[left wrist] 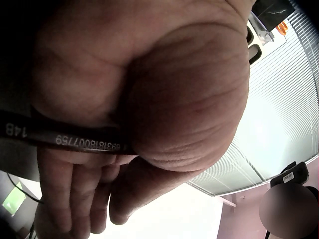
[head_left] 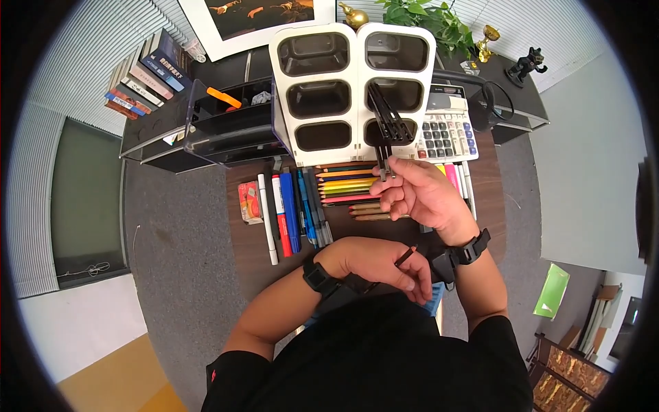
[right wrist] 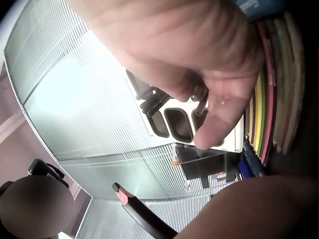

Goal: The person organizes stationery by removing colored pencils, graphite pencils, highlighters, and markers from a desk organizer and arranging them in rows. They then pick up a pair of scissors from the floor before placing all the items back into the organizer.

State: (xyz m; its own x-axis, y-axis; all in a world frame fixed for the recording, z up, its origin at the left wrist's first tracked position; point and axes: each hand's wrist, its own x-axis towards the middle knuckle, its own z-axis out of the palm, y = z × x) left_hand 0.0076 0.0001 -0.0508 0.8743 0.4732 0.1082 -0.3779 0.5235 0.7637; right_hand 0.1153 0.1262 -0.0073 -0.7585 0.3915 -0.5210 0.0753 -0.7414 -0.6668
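My left hand [head_left: 382, 264] is held low in front of the body and grips a dark pencil [left wrist: 75, 139] marked 14B, which lies across the palm. Its sharpened tip shows beside my left arm in the right wrist view. Farther forward, my right hand [head_left: 427, 199] pinches slim black pens [head_left: 383, 163] with metallic ends between thumb and fingers. They point up toward the lower right compartment of the white organizer [head_left: 357, 89]. More black pens [head_left: 390, 117] stand in that organizer's right column, leaning across its openings.
Colored pencils [head_left: 343, 185] lie in a row on the brown table, with markers and pens [head_left: 288, 213] left of them. A red eraser-like box [head_left: 250, 202] lies at the far left. A calculator [head_left: 447, 130] stands right of the organizer, a clear-sided black box [head_left: 233, 127] left.
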